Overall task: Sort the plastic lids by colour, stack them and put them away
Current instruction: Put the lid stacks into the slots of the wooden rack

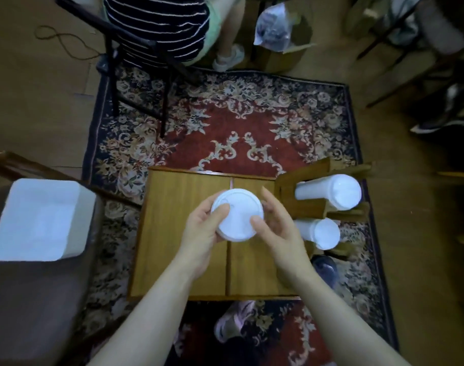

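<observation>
Left hand (201, 228): its fingers (221, 208) curl round the 9 o'clock edge of a stack of white lids (237, 215), thumb lying on the top lid.
Right hand (275, 228): thumb tip pressed on the top lid at about 4 o'clock, the other fingers cupped behind the stack's 3 o'clock side; how firmly they close on it I cannot tell, but the hand does grip the stack.
Stack of white lids: held between both hands above the middle of the wooden counter (172, 233), not resting on it as far as I can judge.
Stored stacks: two long white stacks (328, 191) lie in a wooden rack (286, 180) at 3 o'clock of the hands, the nearer one (320, 233) just below the farther.
White tub (40, 220): at 9 o'clock, well apart from the counter; its contents are too washed out to read.
Progress: judged late. No loose lids show on the counter, and only white ones are visible.
Left to do: squaring this stack and putting it away, probably in the rack.
</observation>
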`<action>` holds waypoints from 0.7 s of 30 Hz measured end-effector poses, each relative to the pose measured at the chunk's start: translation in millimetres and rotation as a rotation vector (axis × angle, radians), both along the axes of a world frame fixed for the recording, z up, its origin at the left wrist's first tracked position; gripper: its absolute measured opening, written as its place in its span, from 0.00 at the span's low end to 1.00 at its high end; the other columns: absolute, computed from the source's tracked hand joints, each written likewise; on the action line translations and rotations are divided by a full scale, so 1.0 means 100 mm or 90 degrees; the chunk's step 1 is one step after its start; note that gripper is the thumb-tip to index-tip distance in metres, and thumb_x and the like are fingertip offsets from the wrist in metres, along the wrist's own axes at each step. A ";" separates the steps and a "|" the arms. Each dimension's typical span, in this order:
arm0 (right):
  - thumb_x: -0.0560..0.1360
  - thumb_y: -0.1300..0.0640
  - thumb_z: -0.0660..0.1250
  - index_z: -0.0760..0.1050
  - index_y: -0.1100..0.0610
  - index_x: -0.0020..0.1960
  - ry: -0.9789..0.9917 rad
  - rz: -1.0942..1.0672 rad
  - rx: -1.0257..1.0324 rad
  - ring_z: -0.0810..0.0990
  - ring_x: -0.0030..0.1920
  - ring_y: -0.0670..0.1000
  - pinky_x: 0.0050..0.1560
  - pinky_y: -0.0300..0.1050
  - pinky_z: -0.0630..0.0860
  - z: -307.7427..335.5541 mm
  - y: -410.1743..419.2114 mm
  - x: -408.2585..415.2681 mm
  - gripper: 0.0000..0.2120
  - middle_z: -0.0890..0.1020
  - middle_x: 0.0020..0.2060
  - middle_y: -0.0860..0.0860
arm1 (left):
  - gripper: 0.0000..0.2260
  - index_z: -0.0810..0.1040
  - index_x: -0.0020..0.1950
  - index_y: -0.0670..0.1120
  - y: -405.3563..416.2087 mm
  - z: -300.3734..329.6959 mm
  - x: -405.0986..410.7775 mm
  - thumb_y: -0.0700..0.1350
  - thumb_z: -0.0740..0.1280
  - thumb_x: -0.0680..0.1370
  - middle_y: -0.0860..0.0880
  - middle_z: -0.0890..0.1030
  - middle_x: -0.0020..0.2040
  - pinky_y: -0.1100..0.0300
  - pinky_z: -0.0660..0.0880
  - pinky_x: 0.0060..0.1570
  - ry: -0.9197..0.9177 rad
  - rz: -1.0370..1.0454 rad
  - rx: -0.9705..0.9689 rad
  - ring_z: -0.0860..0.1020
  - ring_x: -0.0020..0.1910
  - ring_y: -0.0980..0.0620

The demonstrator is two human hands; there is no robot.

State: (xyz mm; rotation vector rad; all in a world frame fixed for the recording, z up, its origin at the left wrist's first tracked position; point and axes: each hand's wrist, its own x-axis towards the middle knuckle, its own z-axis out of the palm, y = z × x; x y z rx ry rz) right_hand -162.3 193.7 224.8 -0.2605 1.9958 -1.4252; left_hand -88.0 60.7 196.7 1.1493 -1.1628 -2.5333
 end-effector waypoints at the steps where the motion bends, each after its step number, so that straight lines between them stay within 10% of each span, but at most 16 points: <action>1: 0.74 0.55 0.69 0.71 0.54 0.68 -0.053 -0.079 -0.013 0.81 0.47 0.41 0.43 0.37 0.78 0.00 0.11 -0.05 0.24 0.79 0.57 0.50 | 0.11 0.80 0.57 0.50 0.09 0.00 -0.07 0.42 0.70 0.76 0.52 0.86 0.48 0.58 0.81 0.40 0.000 -0.012 0.003 0.83 0.45 0.53; 10: 0.75 0.66 0.70 0.77 0.62 0.58 -0.101 -0.262 0.055 0.81 0.36 0.46 0.37 0.39 0.80 -0.04 1.24 -0.49 0.12 0.83 0.46 0.52 | 0.10 0.81 0.54 0.48 0.89 -0.15 -0.51 0.37 0.72 0.75 0.53 0.82 0.43 0.67 0.77 0.43 -0.049 -0.214 -0.149 0.79 0.40 0.61; 21: 0.75 0.63 0.71 0.80 0.58 0.58 0.029 -0.229 0.237 0.81 0.53 0.50 0.57 0.51 0.79 -0.59 2.08 -1.01 0.11 0.84 0.51 0.49 | 0.14 0.82 0.58 0.44 1.83 -0.75 -1.17 0.43 0.76 0.73 0.51 0.83 0.48 0.62 0.76 0.49 -0.191 -0.274 -0.289 0.81 0.49 0.53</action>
